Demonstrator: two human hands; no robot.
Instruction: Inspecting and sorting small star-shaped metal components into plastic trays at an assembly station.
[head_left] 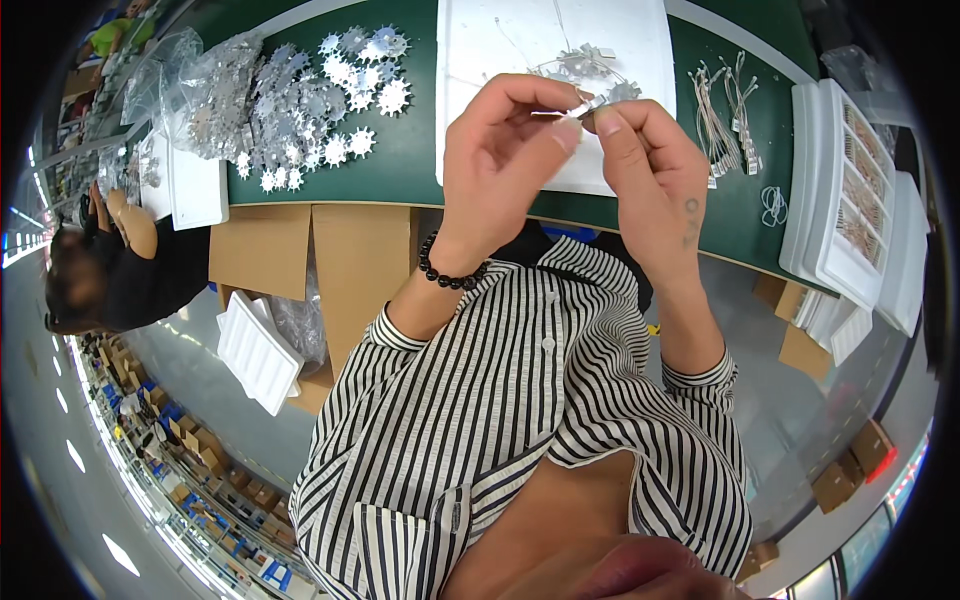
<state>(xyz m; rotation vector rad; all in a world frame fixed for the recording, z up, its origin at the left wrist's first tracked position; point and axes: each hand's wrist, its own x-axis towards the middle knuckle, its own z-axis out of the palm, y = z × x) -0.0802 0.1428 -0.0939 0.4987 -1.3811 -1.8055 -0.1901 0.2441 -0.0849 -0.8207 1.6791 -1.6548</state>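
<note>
Over a white foam tray (458,60), both my hands meet at their fingertips. My left hand (500,165), with a dark bead bracelet at the wrist, is closed in a pinch at a thin white wire end. Thumb and fingers of my right hand (655,170) press on a small dark metal piece (588,117) right beside it. The fingers hide most of both, so how they join does not show. Just beyond my hands, several star-shaped silver metal pieces (585,62) with thin wires lie on the tray.
Star-shaped metal pieces (375,75) spread over the green table at left, beside a clear plastic bag (190,90). Bundled wires with connectors (725,120) lie at right, near stacked white trays (810,185). A cardboard box (360,260) stands below the table edge. Another person (130,260) sits far left.
</note>
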